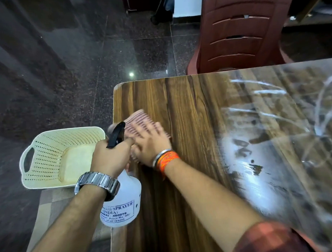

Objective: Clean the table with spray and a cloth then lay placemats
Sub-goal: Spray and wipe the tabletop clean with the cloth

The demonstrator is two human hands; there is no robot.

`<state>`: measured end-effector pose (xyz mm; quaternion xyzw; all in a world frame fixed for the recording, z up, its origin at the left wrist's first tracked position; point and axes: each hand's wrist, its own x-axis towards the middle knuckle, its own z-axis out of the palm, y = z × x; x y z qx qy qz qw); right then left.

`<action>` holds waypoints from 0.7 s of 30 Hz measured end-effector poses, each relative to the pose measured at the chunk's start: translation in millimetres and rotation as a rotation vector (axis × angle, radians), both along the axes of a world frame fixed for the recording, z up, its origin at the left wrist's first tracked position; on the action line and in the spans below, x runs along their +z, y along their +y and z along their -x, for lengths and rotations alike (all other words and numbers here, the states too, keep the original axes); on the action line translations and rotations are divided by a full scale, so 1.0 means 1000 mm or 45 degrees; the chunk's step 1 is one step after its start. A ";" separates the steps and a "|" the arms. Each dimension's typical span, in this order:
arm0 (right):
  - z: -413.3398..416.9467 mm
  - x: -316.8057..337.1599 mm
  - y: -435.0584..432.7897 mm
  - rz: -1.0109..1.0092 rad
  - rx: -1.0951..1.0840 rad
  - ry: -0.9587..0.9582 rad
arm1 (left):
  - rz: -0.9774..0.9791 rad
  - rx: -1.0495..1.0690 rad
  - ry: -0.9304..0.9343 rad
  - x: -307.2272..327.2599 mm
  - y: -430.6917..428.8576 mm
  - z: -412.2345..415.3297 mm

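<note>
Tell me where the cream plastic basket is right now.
In the head view, the cream basket sits at the left, beside the left edge of the table, just beyond the left hand gripping the spray bottle.

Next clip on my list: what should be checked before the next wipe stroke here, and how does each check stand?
1. Cloth flat on the table under the right hand: ok.
2. Left hand grip on the spray bottle: ok, fingers curled round its neck.
3. Cloth near the table's left corner, room to sweep right: ok.
4. Table's right part dry: not ok, pale streaks show.
5. Basket off the table, beside its left edge: ok.
6. Placemats ready: cannot tell.
</note>
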<state>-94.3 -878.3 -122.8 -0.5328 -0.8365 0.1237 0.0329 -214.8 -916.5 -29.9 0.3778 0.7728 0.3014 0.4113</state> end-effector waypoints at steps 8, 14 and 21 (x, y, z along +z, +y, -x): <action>-0.151 -0.010 -0.028 0.151 -1.192 -0.036 | 0.007 -0.069 -0.031 -0.001 -0.043 -0.028; -0.017 0.001 -0.120 -0.003 0.145 -0.200 | 0.029 -0.070 -0.012 0.004 -0.068 -0.047; -0.128 -0.002 -0.137 -0.026 -0.240 -0.102 | -0.044 -0.151 0.021 0.008 -0.095 -0.050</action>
